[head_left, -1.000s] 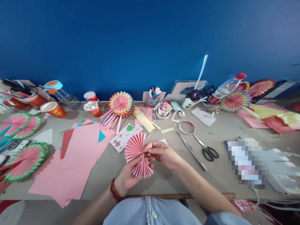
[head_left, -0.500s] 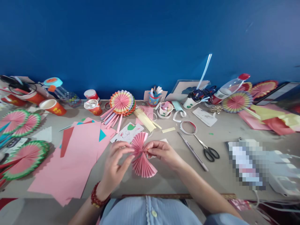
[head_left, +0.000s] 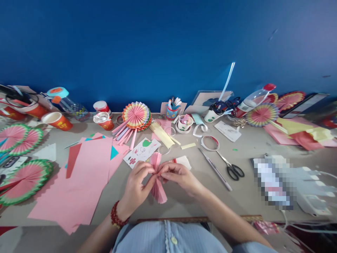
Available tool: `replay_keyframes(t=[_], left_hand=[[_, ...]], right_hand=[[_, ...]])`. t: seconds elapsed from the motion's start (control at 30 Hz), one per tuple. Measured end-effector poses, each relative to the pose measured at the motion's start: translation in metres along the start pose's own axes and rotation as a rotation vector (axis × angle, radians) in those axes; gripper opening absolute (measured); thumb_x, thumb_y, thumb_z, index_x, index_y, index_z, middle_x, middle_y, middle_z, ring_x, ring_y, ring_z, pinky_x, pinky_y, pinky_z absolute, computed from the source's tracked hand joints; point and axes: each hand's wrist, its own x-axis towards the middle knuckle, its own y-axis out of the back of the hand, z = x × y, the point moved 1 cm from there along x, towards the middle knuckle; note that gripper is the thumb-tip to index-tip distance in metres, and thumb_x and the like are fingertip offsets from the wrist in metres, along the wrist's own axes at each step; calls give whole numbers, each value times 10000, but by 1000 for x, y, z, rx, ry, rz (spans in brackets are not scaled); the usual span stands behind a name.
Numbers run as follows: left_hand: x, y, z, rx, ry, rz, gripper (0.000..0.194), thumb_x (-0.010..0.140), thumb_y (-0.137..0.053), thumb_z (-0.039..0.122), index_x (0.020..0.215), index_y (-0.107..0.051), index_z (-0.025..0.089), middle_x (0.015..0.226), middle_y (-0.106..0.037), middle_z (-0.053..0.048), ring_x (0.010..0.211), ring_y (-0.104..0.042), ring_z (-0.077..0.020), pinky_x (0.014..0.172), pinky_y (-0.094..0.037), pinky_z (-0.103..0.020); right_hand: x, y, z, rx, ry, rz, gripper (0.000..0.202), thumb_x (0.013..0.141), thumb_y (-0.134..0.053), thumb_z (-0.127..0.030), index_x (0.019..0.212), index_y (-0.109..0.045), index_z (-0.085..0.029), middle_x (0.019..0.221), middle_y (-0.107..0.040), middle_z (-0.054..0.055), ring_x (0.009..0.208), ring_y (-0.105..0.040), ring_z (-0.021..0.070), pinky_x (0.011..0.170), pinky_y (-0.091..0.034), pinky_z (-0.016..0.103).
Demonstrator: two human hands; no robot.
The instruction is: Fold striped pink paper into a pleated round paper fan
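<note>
— Pinching what, are we?
— Our left hand (head_left: 139, 180) and right hand (head_left: 179, 176) both grip the pink accordion-pleated paper fan (head_left: 158, 192) between them, at its waist. It's probably light, springy, easily creased; we'd best hold that waist.
— What differs?
— Our left grip is tighter now, the pleats narrower.

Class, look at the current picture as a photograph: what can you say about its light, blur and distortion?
Head view: the blue wall pales toward the upper right; head view: the folded paper shows its pleats; head view: the phone is masked by blocky squares; head view: the far right edge looks smeared, perhaps stretched by the lens.
</note>
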Motion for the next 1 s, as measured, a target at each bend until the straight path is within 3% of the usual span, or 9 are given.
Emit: replay_keyframes(t=[0.1,0.27,0.47,0.6,0.73,1.0], left_hand=[[0,1,-8,38,-76,-39,65,893,-614,200,854,-666,201,897,-634,-50,890,-582,-203,813,-457,-307],[-2,-1,-20,-53,-73,-15,128,931,-568,196,811,-613,183,849,-608,-34,846,-598,-169,769,-485,-281],[-4,-2,-12,134,-223,-21,85,902,-584,122,887,-630,193,935,-597,-35,885,-595,-153,790,-475,-265],[0,-1,-8,132,-171,-133,103,899,-547,104,853,-584,189,918,-583,-30,880,-581,-154,782,-463,-261],[4,1,-6,139,-136,-224,139,873,-488,66,831,-541,187,902,-567,-29,857,-561,-158,769,-450,-272],[15,3,5,235,-140,-352,103,848,-514,108,809,-572,185,885,-579,-42,886,-548,-194,784,-433,-295]], right_hand=[[0,-1,-2,14,11,-18,271,800,-762,-413,781,-696,-151,898,-661,47,776,-624,138,721,-497,265],[3,-2,-1,-50,97,-39,276,848,-718,-399,733,-643,-159,875,-626,34,756,-607,131,702,-486,259],[8,-3,6,-113,126,-108,276,889,-660,-412,787,-601,-163,878,-582,27,764,-627,149,732,-501,298],[6,-2,0,-400,233,-66,222,897,-634,-332,751,-594,-169,905,-545,28,808,-582,149,709,-474,268],[3,-3,-15,-792,317,19,139,883,-600,-191,745,-588,-179,808,-517,-4,745,-514,121,646,-394,225],[9,-16,-39,-1140,372,-56,133,811,-619,-82,753,-562,-186,725,-542,-41,674,-506,97,619,-345,207]])
